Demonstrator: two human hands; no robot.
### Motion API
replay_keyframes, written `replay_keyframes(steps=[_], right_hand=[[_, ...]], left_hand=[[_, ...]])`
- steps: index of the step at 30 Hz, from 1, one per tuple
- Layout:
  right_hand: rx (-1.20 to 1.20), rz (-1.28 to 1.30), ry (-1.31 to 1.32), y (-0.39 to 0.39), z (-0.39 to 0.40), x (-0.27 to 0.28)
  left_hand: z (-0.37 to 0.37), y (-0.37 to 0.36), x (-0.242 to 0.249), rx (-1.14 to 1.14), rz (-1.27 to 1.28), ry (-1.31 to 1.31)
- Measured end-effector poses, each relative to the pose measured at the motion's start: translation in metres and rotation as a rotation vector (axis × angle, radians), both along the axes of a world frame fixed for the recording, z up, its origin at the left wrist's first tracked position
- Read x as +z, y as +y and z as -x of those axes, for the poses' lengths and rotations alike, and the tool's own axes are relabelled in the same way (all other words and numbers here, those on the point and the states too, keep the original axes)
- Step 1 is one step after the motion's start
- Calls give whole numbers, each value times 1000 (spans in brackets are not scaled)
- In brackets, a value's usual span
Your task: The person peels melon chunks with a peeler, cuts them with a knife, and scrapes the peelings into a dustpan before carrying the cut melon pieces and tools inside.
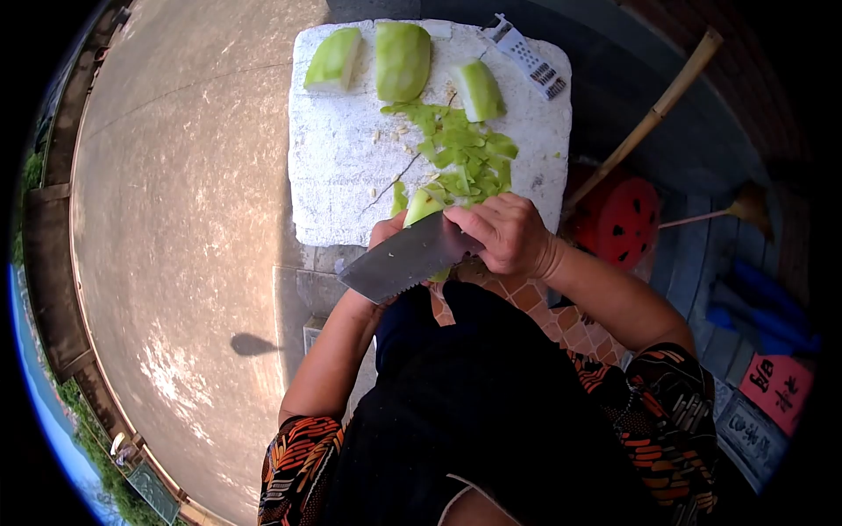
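A wide cleaver (408, 259) is in my right hand (509, 232), whose fingers are closed at its handle end. The blade lies across a pale green melon piece (424, 207) at the near edge of the white slab (338, 193). My left hand (387, 230) is at the left side of that piece, mostly hidden behind the blade, with its fingers wrapped round the piece. Green peelings (465, 158) lie heaped on the slab just beyond my hands. Three larger melon pieces, one at the left (334, 60), one in the middle (403, 61) and one at the right (479, 90), rest farther back.
A white grater (526, 58) lies at the slab's far right corner. To the right are a bamboo pole (653, 114), a red round object (624, 219) and a blue item (759, 307). Concrete ground (184, 175) stretches away on the left.
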State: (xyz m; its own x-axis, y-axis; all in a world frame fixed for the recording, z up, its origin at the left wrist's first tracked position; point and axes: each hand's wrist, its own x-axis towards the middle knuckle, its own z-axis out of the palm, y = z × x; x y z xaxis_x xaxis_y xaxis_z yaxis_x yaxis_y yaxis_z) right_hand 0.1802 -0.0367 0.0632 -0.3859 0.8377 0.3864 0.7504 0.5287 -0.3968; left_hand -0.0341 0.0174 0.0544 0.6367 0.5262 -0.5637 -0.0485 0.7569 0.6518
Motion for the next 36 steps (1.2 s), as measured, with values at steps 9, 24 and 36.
replay_keyframes(steps=[9, 24, 36], right_hand=[[-131, 235, 117, 6, -36, -18], [-173, 260, -71, 10, -50, -26], [-512, 551, 190, -21, -58, -28]], left_hand=[[-6, -2, -6, -19, -53, 30], [-6, -4, 8, -245, -124, -56], [-2, 37, -8, 249, -156, 171]])
